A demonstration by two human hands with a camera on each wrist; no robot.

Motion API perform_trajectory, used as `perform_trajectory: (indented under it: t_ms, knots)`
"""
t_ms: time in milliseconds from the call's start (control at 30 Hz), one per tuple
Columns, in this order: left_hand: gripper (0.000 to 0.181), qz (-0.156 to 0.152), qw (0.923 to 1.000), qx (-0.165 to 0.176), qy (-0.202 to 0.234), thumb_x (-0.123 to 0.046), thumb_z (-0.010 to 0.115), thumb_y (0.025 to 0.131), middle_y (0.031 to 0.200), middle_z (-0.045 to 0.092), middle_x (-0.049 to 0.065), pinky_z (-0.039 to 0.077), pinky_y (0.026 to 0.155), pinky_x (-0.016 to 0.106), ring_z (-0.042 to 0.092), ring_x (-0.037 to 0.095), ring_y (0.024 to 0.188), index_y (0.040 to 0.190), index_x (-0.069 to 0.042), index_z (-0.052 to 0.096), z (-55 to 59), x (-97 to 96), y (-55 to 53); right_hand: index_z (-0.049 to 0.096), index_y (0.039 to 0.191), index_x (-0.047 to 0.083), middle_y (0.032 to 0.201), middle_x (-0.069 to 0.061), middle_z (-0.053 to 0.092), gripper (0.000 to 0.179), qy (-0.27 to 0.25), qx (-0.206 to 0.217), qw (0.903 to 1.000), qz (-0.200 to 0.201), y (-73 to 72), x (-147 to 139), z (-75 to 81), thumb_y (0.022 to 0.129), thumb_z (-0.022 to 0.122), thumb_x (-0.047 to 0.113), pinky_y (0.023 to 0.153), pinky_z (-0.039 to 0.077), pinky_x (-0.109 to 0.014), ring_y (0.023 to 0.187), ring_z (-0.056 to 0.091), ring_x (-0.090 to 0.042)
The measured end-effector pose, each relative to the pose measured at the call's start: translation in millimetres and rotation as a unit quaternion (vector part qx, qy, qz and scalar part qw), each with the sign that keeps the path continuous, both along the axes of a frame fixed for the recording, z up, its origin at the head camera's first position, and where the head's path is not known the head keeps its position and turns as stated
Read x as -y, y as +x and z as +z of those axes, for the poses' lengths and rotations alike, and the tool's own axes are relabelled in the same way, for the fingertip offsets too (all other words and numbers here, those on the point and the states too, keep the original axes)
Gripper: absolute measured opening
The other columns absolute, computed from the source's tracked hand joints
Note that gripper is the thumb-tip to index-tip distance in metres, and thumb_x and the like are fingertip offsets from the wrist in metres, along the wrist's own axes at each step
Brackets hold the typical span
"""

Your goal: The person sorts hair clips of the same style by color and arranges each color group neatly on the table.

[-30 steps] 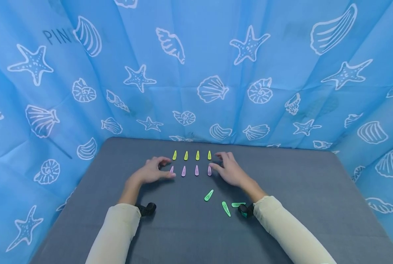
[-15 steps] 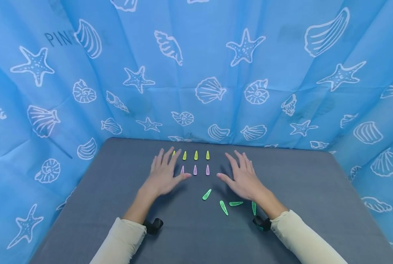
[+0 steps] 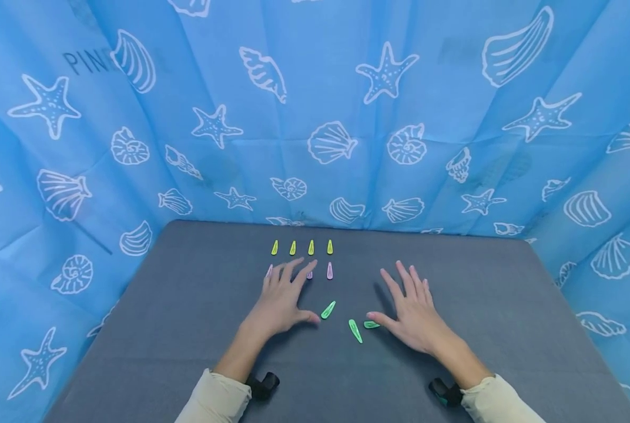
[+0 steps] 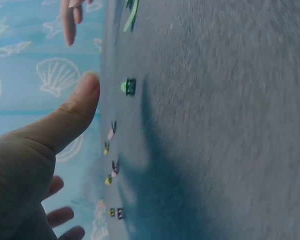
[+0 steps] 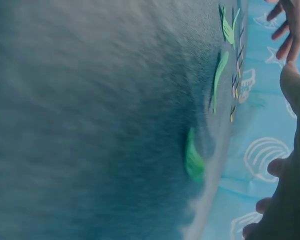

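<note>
My left hand (image 3: 280, 302) hovers over the grey table with fingers spread and nothing held. Its fingertips overlap the row of pink snap hair clips (image 3: 329, 271), hiding part of it. Close to its thumb lies a green snap hair clip (image 3: 328, 309). Farther right, my right hand (image 3: 415, 317) is also spread and holds nothing. Its thumb tip covers one end of another green hair clip (image 3: 370, 324). Between the hands lies a slanted green hair clip (image 3: 355, 331). The right wrist view shows a blurred green clip (image 5: 194, 159) beneath that hand.
Behind the pink row, several yellow snap hair clips (image 3: 311, 247) stand in a straight line near the table's (image 3: 198, 258) back edge. A blue curtain (image 3: 283, 147) with white shells and starfish hangs behind and beside the table. Black cameras (image 3: 264, 386) sit on both wrists.
Both hands have drawn back from the ends of the clip rows toward the person. The right hand has also moved right, now over the green clips. The pink and yellow clips keep their rows.
</note>
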State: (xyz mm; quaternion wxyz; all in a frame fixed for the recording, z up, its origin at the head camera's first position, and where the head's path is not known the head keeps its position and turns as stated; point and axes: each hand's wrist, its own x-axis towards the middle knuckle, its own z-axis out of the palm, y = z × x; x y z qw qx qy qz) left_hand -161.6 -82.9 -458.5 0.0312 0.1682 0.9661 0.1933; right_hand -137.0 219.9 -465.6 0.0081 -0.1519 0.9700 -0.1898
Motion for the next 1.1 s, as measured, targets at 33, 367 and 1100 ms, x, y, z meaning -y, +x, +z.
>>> perform_trajectory:
  t_ms: [33,367,1100]
  knots:
    - [0.115,-0.004,0.9999,0.008,0.007,-0.056,0.089,0.069,0.166,0.026,0.005,0.025,0.119,0.065,0.028,0.037,0.149,0.162,-0.037,0.024,-1.6,-2.0,-0.2,0.025,0.163,0.017,0.170,-0.022,0.010,0.096,-0.011,0.012,0.9999,-0.001,1.6,-1.5,-1.0,0.090,0.064,0.066,0.117,0.011,-0.074,0.154,0.008,-0.053]
    - [0.088,-0.046,0.9904,0.094,0.090,-0.039,0.094,0.070,0.141,0.044,0.002,0.034,0.114,0.062,0.032,0.037,0.145,0.147,-0.041,0.052,-14.8,-13.9,-8.1,0.038,0.155,0.018,0.166,-0.027,0.018,0.078,-0.127,0.146,0.9809,0.022,1.4,-19.0,-5.7,0.093,0.068,0.055,0.108,0.020,-0.081,0.152,0.011,-0.057]
    - [0.051,-0.091,0.9810,0.157,0.068,-0.035,0.092,0.073,0.123,0.058,-0.004,0.042,0.095,0.037,0.043,0.017,0.110,0.121,-0.038,0.073,-23.2,-24.0,-32.8,0.062,0.094,0.021,0.161,-0.037,0.021,0.012,-0.177,0.148,0.9715,0.056,1.2,-16.0,-7.9,0.094,0.073,0.018,0.113,0.000,-0.079,0.151,0.001,-0.062]
